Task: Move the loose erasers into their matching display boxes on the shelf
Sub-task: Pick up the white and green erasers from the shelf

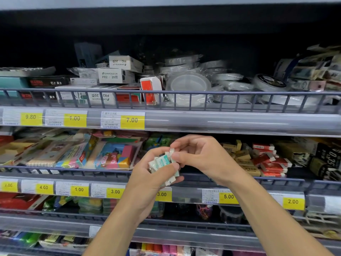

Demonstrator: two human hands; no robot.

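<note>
My left hand (147, 180) grips a bunch of several small white erasers with teal sleeves (162, 163) in front of the middle shelf. My right hand (197, 154) reaches in from the right and pinches the top eraser (171, 151) of that bunch between thumb and fingers. To the right on the same shelf lie red-sleeved erasers (271, 161) and tan erasers (243, 156) in loose piles. Any display box behind my hands is hidden.
Colourful packaged sets (110, 156) fill the middle shelf to the left. A wire rail (73, 169) runs along its front edge, with price tags (228, 196) below. The upper shelf holds tape rolls (188, 84) and white boxes (114, 75).
</note>
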